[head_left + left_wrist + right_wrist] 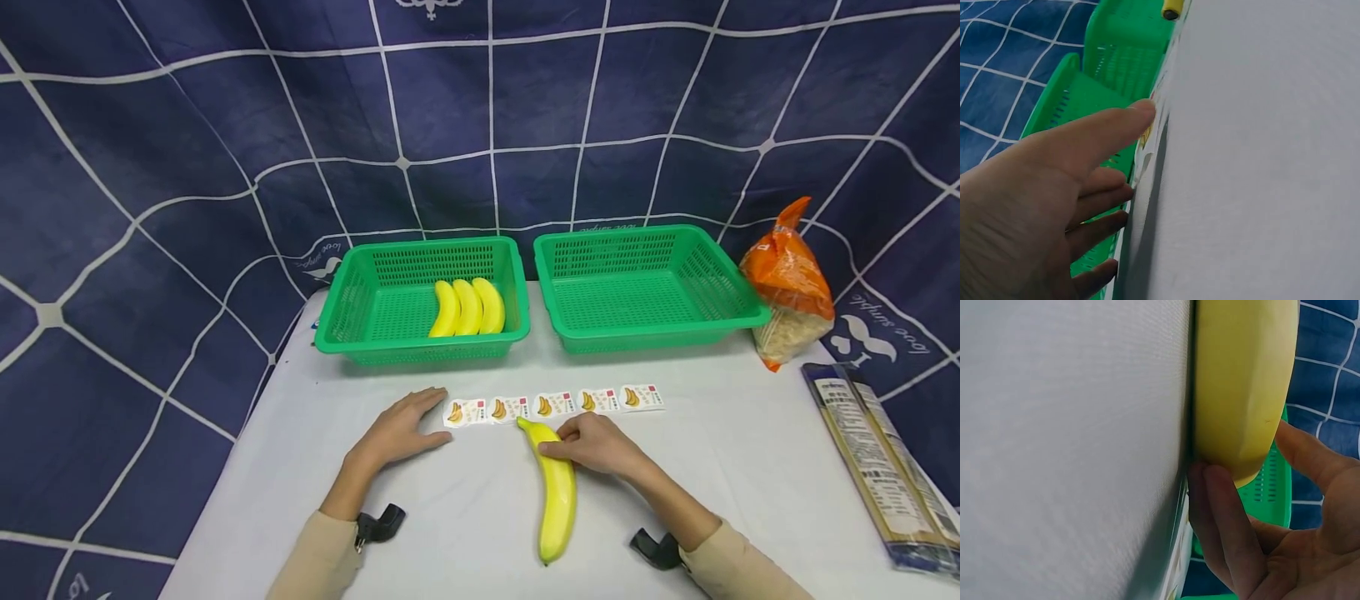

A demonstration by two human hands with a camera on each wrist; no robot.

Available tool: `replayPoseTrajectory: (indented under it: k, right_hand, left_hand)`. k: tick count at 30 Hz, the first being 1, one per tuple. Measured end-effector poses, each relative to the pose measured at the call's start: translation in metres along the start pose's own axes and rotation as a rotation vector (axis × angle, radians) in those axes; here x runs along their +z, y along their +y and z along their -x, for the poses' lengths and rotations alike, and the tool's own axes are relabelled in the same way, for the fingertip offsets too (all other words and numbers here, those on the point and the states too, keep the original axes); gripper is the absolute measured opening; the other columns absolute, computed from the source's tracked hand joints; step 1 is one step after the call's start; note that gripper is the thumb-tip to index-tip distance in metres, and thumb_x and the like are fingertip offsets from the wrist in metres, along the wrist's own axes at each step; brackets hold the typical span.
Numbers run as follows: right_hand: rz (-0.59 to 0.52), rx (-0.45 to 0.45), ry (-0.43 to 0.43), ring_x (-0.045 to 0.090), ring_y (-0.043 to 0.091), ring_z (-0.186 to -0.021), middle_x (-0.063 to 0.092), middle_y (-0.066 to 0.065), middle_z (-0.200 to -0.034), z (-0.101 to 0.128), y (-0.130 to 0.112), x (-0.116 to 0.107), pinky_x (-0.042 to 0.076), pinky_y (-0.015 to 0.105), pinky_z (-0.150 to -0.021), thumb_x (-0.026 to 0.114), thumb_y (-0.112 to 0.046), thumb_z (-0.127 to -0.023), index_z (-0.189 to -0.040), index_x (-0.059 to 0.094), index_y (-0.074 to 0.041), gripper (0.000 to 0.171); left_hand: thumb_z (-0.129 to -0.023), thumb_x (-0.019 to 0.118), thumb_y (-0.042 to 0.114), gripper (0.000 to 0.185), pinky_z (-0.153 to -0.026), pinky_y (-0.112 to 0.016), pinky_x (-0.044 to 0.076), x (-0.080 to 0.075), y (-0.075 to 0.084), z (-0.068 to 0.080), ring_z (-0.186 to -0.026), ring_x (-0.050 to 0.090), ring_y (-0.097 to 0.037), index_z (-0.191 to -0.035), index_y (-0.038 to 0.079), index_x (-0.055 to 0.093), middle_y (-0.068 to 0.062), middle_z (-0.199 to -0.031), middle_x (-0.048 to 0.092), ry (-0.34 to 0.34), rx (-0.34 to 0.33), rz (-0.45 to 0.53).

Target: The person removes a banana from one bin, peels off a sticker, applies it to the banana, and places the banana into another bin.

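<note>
Your right hand (596, 443) is wrapped around the banana (557, 492) near its top end, fingers over it and thumb on the other side. The banana lies flat on the white table (750, 483), low in the middle of the head picture, with its stem pointing up toward the row of stickers (553, 406).

Your left hand (397, 433) lies flat on the table with straight fingers. It holds nothing. Its fingertips are right beside the left end of the sticker row.

The banana looks light and firm, with a smooth, shiny skin that could slip a bit. It may be a toy; you cannot tell from here. Hold it around the thick middle, not by the thin stem, and don't squeeze hard. The stickers look thin and floppy, so lift one by its edge.

Now count:
- One banana on the table.
- Three bananas (468, 307) in the left green basket (345, 317).
- Two green baskets. The right green basket (731, 292) has nothing in it.
- Five banana stickers in a row.
- One orange bag (787, 279) at the right.
- One long flat packet (877, 467) at the far right edge.
</note>
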State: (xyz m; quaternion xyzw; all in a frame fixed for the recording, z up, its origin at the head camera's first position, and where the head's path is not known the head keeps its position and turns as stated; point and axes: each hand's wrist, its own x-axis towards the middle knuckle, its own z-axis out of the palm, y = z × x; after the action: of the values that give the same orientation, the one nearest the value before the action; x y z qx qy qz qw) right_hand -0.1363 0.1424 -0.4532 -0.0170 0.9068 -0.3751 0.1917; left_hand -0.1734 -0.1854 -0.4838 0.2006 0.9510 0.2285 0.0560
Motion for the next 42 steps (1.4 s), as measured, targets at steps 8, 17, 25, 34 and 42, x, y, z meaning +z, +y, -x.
replayPoseTrajectory:
  k: [8,17,25,34,42]
  right_hand:
    - [-0.002,0.007,-0.005,0.059,0.012,-0.067,0.067,-0.001,-0.074,-0.001,0.000,0.000,0.047,0.024,-0.059,0.081,-0.042,-0.075,-0.098,0.073,-0.004,0.046]
    - [0.053,-0.025,-0.006,0.060,0.011,-0.077,0.070,0.000,-0.083,-0.004,-0.004,-0.007,0.049,0.025,-0.066,0.081,-0.043,-0.074,-0.100,0.073,-0.004,0.048]
    - [0.138,-0.118,0.005,0.057,0.014,-0.081,0.067,0.001,-0.089,-0.015,-0.030,-0.034,0.048,0.027,-0.069,0.080,-0.046,-0.075,-0.110,0.071,-0.003,0.056]
    - [0.165,-0.434,-0.194,0.059,0.009,-0.083,0.071,0.006,-0.098,-0.044,-0.088,-0.036,0.052,0.022,-0.071,0.084,-0.031,-0.075,-0.112,0.070,-0.008,0.047]
    - [0.355,-0.679,-0.325,0.061,0.011,-0.081,0.071,0.009,-0.095,-0.079,-0.118,-0.018,0.051,0.021,-0.073,0.083,-0.023,-0.077,-0.113,0.070,-0.008,0.041]
  left_hand:
    - [-0.084,0.072,0.048,0.069,-0.113,-0.053,0.036,0.003,-0.001,0.003,-0.139,0.044,-0.029,-0.140,0.012,0.054,-0.005,-0.146,0.053,0.019,0.023,-0.063]
    - [-0.088,0.067,0.047,0.067,-0.112,-0.055,0.036,0.006,0.003,0.001,-0.142,0.040,-0.031,-0.141,0.009,0.052,-0.006,-0.150,0.047,0.013,0.032,-0.112]
    - [-0.089,0.066,0.048,0.068,-0.110,-0.059,0.037,0.005,0.003,0.003,-0.142,0.038,-0.035,-0.143,0.010,0.049,-0.007,-0.152,0.044,-0.006,0.018,-0.100]
    - [-0.089,0.066,0.048,0.068,-0.109,-0.062,0.036,0.003,0.002,0.005,-0.141,0.037,-0.039,-0.143,0.010,0.049,-0.007,-0.153,0.043,-0.004,0.010,-0.072]
    - [-0.090,0.065,0.049,0.069,-0.112,-0.059,0.034,0.003,-0.001,0.005,-0.142,0.035,-0.040,-0.145,0.011,0.047,-0.008,-0.153,0.042,-0.017,0.021,-0.057]
